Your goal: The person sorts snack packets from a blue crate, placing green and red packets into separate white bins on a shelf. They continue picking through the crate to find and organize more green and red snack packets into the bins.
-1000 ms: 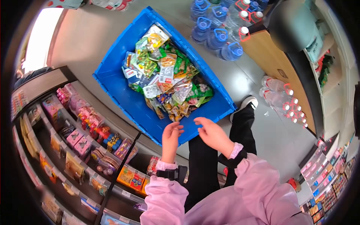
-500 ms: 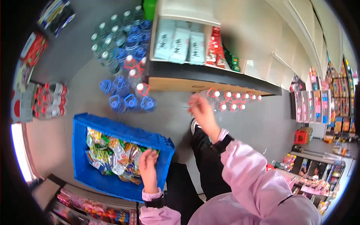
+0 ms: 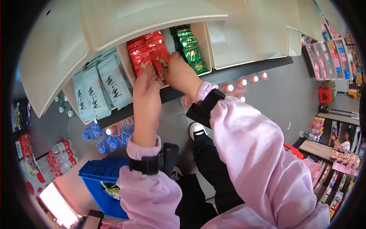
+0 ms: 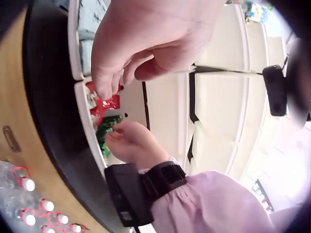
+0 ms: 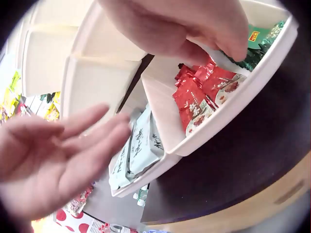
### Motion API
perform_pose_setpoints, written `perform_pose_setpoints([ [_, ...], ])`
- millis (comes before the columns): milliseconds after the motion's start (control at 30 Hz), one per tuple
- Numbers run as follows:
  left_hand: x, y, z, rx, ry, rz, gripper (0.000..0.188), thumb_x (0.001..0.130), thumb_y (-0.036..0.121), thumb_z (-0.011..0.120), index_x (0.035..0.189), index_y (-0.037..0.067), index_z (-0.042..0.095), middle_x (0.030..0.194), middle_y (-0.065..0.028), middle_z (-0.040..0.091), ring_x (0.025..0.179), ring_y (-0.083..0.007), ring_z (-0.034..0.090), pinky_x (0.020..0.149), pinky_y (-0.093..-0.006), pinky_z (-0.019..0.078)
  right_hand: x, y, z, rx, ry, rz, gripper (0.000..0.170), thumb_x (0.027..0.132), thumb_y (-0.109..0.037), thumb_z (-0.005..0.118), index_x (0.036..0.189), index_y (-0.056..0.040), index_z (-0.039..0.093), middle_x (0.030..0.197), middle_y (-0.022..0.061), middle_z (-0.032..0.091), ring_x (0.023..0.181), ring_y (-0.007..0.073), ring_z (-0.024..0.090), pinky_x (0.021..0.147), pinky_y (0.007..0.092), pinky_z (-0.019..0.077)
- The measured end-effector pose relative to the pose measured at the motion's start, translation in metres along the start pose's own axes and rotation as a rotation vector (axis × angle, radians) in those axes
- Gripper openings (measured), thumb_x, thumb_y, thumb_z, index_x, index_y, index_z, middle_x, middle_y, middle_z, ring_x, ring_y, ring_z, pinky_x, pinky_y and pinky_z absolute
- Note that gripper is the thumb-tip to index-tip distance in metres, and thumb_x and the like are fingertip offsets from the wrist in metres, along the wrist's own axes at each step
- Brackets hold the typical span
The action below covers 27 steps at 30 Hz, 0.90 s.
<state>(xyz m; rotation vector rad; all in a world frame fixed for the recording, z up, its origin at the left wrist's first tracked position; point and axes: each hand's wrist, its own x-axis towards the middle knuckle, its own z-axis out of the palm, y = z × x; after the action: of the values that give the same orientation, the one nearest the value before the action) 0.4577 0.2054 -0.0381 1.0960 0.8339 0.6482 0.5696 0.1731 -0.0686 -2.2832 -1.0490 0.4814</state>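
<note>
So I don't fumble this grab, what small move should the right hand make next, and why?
I'd probably lower the right hand slightly and pinch a red packet: thumb and fingertips look parted close above it, and the bare strip beside the green packets should leave finger room.

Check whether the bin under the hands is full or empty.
Neither: the bin is partly filled. Red packets lie to one side, green packets to the other, with bare floor between.
</note>
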Motion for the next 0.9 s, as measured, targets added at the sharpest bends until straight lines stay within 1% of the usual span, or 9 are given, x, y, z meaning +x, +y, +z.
perform_pose_setpoints([
  [33, 0.011, -0.003, 0.001, 0.093, -0.043, -0.041, 0.045, 0.075, 0.000, 0.039, 0.119, -0.009, 0.036, 0.115, -0.0161, 0.048, 0.106, -0.0211, 0.046, 0.090, -0.0274, 0.0353, 0.002, 0.003, 0.000, -0.060, -0.066, 0.011, 0.029, 0.068, -0.007, 0.055, 0.091, 0.0082, 0.046, 0.088, 0.0241, 0.054, 0.081, 0.0348, 0.056, 0.068, 0.0375, 0.0475],
  [100, 0.028, -0.006, 0.001, 0.281, -0.130, -0.121, 0.047, 0.073, 0.001, 0.040, 0.118, -0.010, 0.037, 0.112, -0.0151, 0.050, 0.099, -0.0181, 0.049, 0.083, -0.0242, 0.0378, -0.003, 0.008, 0.002, -0.080, 0.019, -0.048, 0.028, 0.067, -0.006, 0.056, 0.089, 0.0077, 0.045, 0.083, 0.0247, 0.054, 0.078, 0.0352, 0.057, 0.067, 0.0387, 0.0468],
  [233, 0.038, -0.011, 0.003, 0.492, -0.175, -0.083, 0.036, 0.070, 0.001, 0.038, 0.103, -0.011, 0.047, 0.100, -0.0161, 0.055, 0.093, -0.0212, 0.052, 0.082, -0.0280, 0.0386, -0.001, 0.018, 0.002, -0.144, 0.106, -0.151, 0.029, 0.064, -0.006, 0.059, 0.087, 0.0058, 0.046, 0.080, 0.0213, 0.055, 0.076, 0.0343, 0.057, 0.066, 0.0380, 0.0467],
  [267, 0.041, -0.017, -0.002, 0.534, -0.170, -0.094, 0.038, 0.075, 0.005, 0.044, 0.111, -0.008, 0.045, 0.099, -0.0099, 0.054, 0.086, -0.0136, 0.052, 0.073, -0.0215, 0.0384, -0.001, 0.016, 0.005, -0.121, 0.122, -0.076, 0.027, 0.063, -0.004, 0.058, 0.085, 0.0054, 0.047, 0.080, 0.0199, 0.056, 0.076, 0.0328, 0.057, 0.066, 0.0373, 0.0465],
  [500, 0.036, -0.022, -0.009, 0.514, -0.141, -0.079, 0.039, 0.078, 0.004, 0.042, 0.115, -0.008, 0.042, 0.106, -0.0133, 0.052, 0.098, -0.0184, 0.049, 0.086, -0.0258, 0.0369, 0.011, 0.020, 0.025, -0.183, 0.240, -0.095, 0.025, 0.061, -0.004, 0.058, 0.084, 0.0050, 0.050, 0.080, 0.0173, 0.056, 0.078, 0.0308, 0.057, 0.067, 0.0339, 0.0476],
  [600, 0.031, -0.020, -0.006, 0.584, -0.156, -0.050, 0.041, 0.078, 0.005, 0.042, 0.115, -0.012, 0.041, 0.111, -0.0202, 0.049, 0.104, -0.0227, 0.048, 0.089, -0.0283, 0.0359, 0.014, 0.017, 0.025, -0.154, 0.215, -0.040, 0.029, 0.060, -0.004, 0.060, 0.086, 0.0056, 0.050, 0.082, 0.0184, 0.056, 0.076, 0.0300, 0.057, 0.064, 0.0328, 0.0488],
  [800, 0.018, -0.007, 0.010, 0.558, -0.140, -0.008, 0.041, 0.078, 0.002, 0.040, 0.118, -0.010, 0.038, 0.112, -0.0182, 0.049, 0.106, -0.0223, 0.047, 0.090, -0.0283, 0.0343, 0.010, 0.017, 0.027, -0.178, 0.256, -0.062, 0.036, 0.061, -0.004, 0.059, 0.093, 0.0079, 0.048, 0.086, 0.0195, 0.055, 0.081, 0.0304, 0.056, 0.067, 0.0322, 0.0479],
  [867, 0.013, -0.008, 0.007, 0.589, -0.147, 0.096, 0.041, 0.078, 0.001, 0.039, 0.118, -0.010, 0.037, 0.113, -0.0183, 0.048, 0.106, -0.0225, 0.046, 0.090, -0.0288, 0.0344, -0.006, 0.014, 0.013, -0.109, 0.189, -0.055, 0.040, 0.065, -0.003, 0.057, 0.099, 0.0103, 0.043, 0.093, 0.0210, 0.052, 0.090, 0.0321, 0.052, 0.075, 0.0335, 0.0446],
  [900, 0.010, -0.009, 0.004, 0.603, -0.148, 0.146, 0.042, 0.078, 0.000, 0.038, 0.119, -0.010, 0.037, 0.113, -0.0183, 0.048, 0.106, -0.0227, 0.046, 0.090, -0.0291, 0.0345, -0.017, 0.015, 0.008, -0.096, 0.233, -0.125, 0.039, 0.066, -0.004, 0.055, 0.100, 0.0100, 0.044, 0.093, 0.0195, 0.052, 0.088, 0.0303, 0.052, 0.074, 0.0325, 0.0452],
])
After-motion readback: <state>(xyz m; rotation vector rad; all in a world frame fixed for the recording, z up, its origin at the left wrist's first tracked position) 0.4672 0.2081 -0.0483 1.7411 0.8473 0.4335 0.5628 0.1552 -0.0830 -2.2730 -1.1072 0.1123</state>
